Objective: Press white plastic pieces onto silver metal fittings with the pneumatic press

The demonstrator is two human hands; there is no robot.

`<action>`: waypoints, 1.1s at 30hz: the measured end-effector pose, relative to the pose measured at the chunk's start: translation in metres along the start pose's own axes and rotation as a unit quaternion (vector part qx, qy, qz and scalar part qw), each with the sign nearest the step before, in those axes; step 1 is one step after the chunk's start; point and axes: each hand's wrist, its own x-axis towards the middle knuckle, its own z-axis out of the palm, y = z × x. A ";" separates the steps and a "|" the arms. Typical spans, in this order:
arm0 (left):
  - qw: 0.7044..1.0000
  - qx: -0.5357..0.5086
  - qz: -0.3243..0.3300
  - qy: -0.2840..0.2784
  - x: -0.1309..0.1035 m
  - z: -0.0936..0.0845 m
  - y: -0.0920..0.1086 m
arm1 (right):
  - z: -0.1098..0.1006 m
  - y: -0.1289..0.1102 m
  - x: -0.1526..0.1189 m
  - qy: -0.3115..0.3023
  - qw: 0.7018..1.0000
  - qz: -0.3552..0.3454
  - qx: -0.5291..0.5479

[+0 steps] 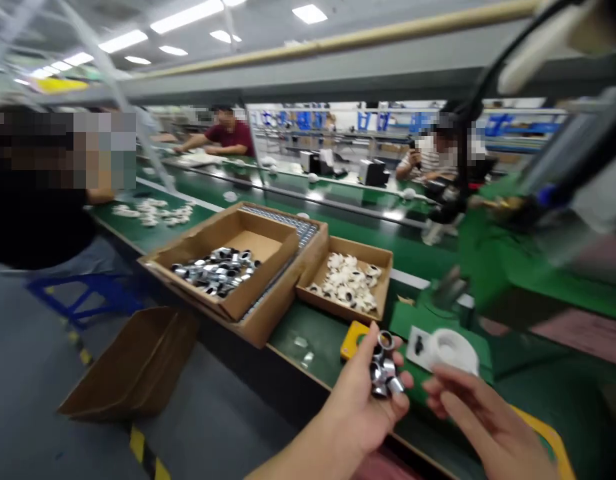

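head | left hand [368,390]: fingers [407,381] curled around several chrome fittings [383,370], over green tabletop [313,327] | right hand [488,420]: fingers loosely parted, near white ring [455,343] | large carton [275,267]: chrome pieces [221,270] | smaller box [388,273] beside it: white parts [345,277]

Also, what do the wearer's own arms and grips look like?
Left grip and right grip: human, ungloved, no rings or markings that I can make out. Left forearm: bare where visible, no sleeve, watch or cable on it. Right forearm: mostly out of frame.
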 end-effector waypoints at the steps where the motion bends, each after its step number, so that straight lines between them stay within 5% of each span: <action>1: 1.000 0.013 -0.010 0.000 0.002 0.000 -0.005 | -0.003 0.002 -0.001 0.020 0.999 -0.016 -0.021; 7: 0.994 0.104 -0.041 0.006 0.004 0.003 -0.030 | -0.006 -0.008 -0.001 0.031 0.984 -0.129 -0.120; 14: 0.969 0.246 0.007 -0.016 0.002 -0.007 -0.048 | 0.000 -0.005 -0.012 0.007 0.980 -0.165 -0.108; 17: 0.962 0.271 0.002 -0.030 0.001 -0.008 -0.044 | -0.004 -0.002 -0.013 0.039 0.988 -0.135 -0.062; 19: 0.966 0.255 -0.004 -0.035 0.000 -0.007 -0.039 | -0.009 -0.004 -0.006 0.078 0.992 -0.057 0.077; 21: 0.972 0.232 0.007 -0.034 -0.002 -0.004 -0.031 | -0.014 -0.011 0.006 0.097 0.951 0.035 0.291; 24: 0.973 0.225 0.039 -0.019 -0.007 0.000 -0.020 | -0.017 -0.027 0.027 0.107 0.837 0.127 0.521; 28: 0.974 0.214 0.075 -0.001 -0.008 0.001 -0.013 | -0.010 -0.045 0.048 0.102 0.749 0.161 0.634; 33: 0.980 0.187 0.064 0.002 0.000 -0.009 -0.005 | 0.000 -0.050 0.058 0.038 0.676 0.105 0.728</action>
